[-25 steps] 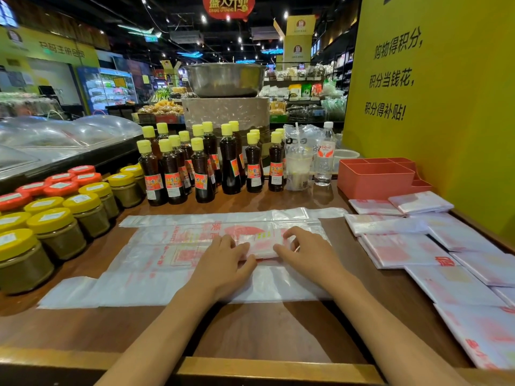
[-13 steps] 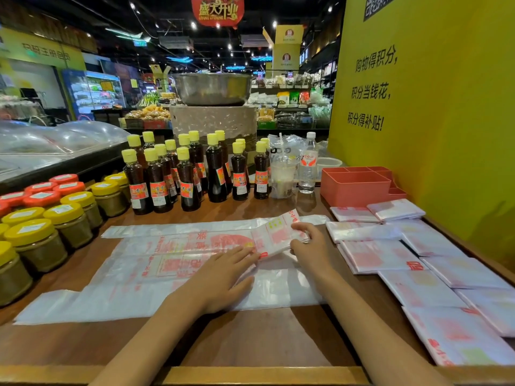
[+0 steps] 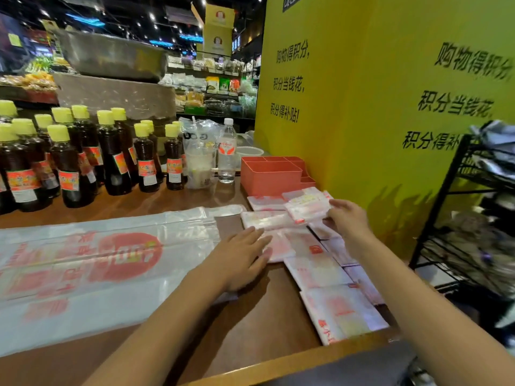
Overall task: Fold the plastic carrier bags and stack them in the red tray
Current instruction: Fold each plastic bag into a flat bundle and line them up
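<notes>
the right hand (image 3: 344,218) pinched a folded carrier bag (image 3: 308,207) above the folded stack, just short of the red tray (image 3: 271,176), which lay straight ahead of it. the left hand (image 3: 241,257) rested flat and empty on the tabletop (image 3: 250,330), farther from the tray.

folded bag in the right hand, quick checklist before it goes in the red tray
1. Right hand grips the folded bag: ok.
2. Bag holds its fold: ok, compact.
3. Red tray has room: cannot tell, inside hidden.
4. Path to the tray: ok, only flat folded bags lie between.
5. Left hand out of the way: ok, open near the unfolded bag.
</notes>
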A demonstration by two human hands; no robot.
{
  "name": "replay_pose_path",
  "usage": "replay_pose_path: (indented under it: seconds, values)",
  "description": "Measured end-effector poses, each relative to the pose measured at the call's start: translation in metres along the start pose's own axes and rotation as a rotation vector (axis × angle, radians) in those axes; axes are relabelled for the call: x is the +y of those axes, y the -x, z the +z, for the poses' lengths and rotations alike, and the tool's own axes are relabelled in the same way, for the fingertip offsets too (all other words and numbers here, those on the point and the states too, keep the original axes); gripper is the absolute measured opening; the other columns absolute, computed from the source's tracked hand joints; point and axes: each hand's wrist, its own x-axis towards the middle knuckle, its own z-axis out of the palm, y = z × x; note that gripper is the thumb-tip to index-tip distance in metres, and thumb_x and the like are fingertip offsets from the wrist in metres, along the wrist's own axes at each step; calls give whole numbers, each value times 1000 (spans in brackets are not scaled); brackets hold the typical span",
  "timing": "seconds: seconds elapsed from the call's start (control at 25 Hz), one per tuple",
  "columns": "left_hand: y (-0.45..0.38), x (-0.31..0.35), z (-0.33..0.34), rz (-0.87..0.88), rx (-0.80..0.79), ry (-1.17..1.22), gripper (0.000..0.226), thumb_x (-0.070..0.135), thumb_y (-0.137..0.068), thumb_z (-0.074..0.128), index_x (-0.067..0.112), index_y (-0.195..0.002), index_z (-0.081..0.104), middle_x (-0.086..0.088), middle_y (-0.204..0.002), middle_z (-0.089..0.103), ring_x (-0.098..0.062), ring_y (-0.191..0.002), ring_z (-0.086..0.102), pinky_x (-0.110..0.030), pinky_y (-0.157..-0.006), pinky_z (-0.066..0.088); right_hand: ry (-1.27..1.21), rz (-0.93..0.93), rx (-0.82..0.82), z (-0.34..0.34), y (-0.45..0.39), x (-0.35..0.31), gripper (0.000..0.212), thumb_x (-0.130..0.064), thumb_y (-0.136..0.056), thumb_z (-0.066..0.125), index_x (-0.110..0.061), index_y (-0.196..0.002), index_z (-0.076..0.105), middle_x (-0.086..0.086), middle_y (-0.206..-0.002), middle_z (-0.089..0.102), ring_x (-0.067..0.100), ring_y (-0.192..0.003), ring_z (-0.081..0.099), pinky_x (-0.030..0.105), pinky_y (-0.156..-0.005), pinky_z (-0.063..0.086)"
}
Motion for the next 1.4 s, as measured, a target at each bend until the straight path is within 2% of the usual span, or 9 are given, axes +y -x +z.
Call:
replay_pose_path:
  seconds: [0.2,0.36,0.56,0.68,0.8,0.88,1.0,1.2,1.4]
  values:
    - [-6,-3,17,30,-26,21,57,52,-104,16,34,-158,18,7,-167,10,-11,-153,4,-33,-123,8,-28,90,78,-28,-53,12,42,15,-92,50,2,-131,57,28,-119,61,21,-71,61,15,-49,54]
    - [-2,-2,17,6,-11,75,53,51,-106,19,38,-157,16,11,-166,7,-7,-153,0,-27,-120,3,42,101,39,-17,-76,22,42,15,-93,50,3,-133,55,23,-119,60,20,-72,60,16,-52,54]
    - [-3,1,11,-5,-4,86,55,53,-104,16,40,-157,14,13,-166,2,-5,-152,-3,-18,-113,-5,403,20,-10,-7,-89,34,42,-2,-90,55,-6,-131,60,16,-116,68,30,-99,66,42,-88,55]
    - [-2,1,9,-27,-25,82,64,59,-96,7,40,-157,15,13,-166,3,-5,-152,-3,-17,-111,-7,716,-195,-48,-10,-78,31,40,-13,-94,53,-8,-134,58,15,-133,59,32,-123,53,41,-103,43]
    - [-3,1,9,-32,-41,73,63,59,-97,8,40,-157,15,14,-166,3,-4,-152,-3,-17,-111,-8,929,-417,-143,-13,-60,29,33,-19,-99,50,-8,-126,64,13,-135,59,30,-125,52,41,-106,41]
    - [-3,0,10,-30,-43,76,58,55,-101,12,40,-157,15,15,-166,3,-3,-152,-4,-18,-112,-6,1034,-409,-312,-13,-48,28,33,-24,-103,42,-5,-121,62,13,-128,63,29,-117,57,44,-103,44]
    - [-1,0,11,-42,-71,81,64,60,-96,6,41,-157,17,16,-165,9,-4,-152,2,-22,-117,1,1229,-348,-486,-11,-44,25,43,-30,-107,28,-10,-139,50,8,-150,46,25,-139,39,44,-117,26]
    - [-3,-5,7,-71,14,90,53,54,-105,18,39,-155,24,15,-164,19,-4,-151,12,-27,-120,11,1183,-464,-422,11,-36,15,51,-35,-107,27,-19,-156,30,3,-166,22,18,-153,15,46,-124,13]
    - [27,-28,-21,-200,85,10,61,57,-101,11,35,-155,29,11,-163,24,-9,-151,16,-33,-119,17,1118,-595,-558,60,22,-2,53,-33,-107,27,-23,-159,22,-1,-168,14,16,-154,7,48,-125,5]
